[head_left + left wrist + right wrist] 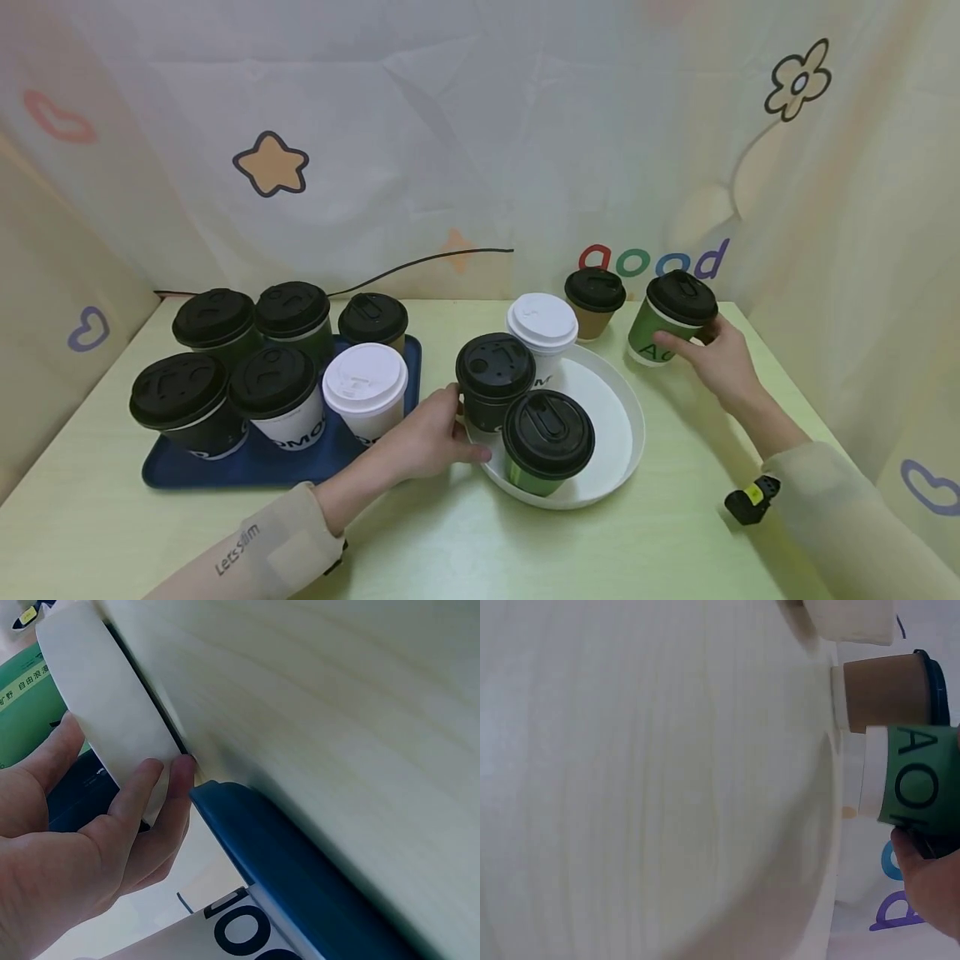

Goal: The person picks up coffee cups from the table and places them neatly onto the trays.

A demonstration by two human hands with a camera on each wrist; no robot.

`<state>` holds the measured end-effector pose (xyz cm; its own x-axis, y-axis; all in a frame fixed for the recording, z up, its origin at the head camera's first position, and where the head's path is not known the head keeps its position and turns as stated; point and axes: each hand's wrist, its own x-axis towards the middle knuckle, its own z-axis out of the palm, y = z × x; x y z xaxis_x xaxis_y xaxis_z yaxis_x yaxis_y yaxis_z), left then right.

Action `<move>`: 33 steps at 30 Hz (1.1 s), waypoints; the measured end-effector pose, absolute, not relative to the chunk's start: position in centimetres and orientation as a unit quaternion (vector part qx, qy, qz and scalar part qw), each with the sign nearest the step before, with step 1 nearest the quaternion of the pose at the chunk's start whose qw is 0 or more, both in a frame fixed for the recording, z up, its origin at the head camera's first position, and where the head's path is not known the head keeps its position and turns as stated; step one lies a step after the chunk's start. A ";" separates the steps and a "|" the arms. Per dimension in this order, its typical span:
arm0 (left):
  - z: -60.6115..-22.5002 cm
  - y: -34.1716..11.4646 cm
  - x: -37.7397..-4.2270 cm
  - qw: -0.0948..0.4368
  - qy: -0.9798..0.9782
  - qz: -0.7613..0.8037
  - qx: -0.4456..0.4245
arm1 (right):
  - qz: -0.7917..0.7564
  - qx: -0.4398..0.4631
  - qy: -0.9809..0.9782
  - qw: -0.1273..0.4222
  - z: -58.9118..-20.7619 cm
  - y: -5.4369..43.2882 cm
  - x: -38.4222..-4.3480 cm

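My right hand [720,362] grips a green paper cup [647,327] with a black lid, slightly tilted. In the right wrist view its white base sits a little above the table level. My left hand [427,437] holds the left edge of a round white tray [618,425]; the left wrist view shows thumb and fingertips against the tray's side wall [105,690]. On that tray stand a dark cup with a black lid [495,367], a green cup with a black lid [550,442] and a white cup with a white lid [542,321].
A brown cup with a black lid [595,296] stands behind the white tray, left of the held cup. To the left, a blue rectangular tray [247,473] carries several lidded cups, one with a white lid [365,379]. A printed curtain [450,150] hangs behind the table.
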<state>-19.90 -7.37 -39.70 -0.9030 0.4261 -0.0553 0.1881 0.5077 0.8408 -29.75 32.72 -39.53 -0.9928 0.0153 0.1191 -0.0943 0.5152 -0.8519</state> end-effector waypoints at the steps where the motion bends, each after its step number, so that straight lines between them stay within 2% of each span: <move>1: -39.7 -7.4 -19.9 0.129 0.858 0.463 0.178 | 0.492 0.025 -0.869 0.056 -39.4 32.7 -29.6; 14: -39.7 -7.3 -19.9 0.130 0.862 0.457 0.177 | 0.507 0.105 -0.854 0.058 -37.9 30.9 -27.3; 22: -39.8 -7.4 -19.9 0.127 0.857 0.465 0.181 | 0.537 0.183 -0.822 0.040 -38.5 28.7 -25.9; 33: -39.6 -7.3 -19.8 0.121 0.866 0.451 0.182 | 0.519 0.201 -0.831 0.008 -40.0 27.4 -25.1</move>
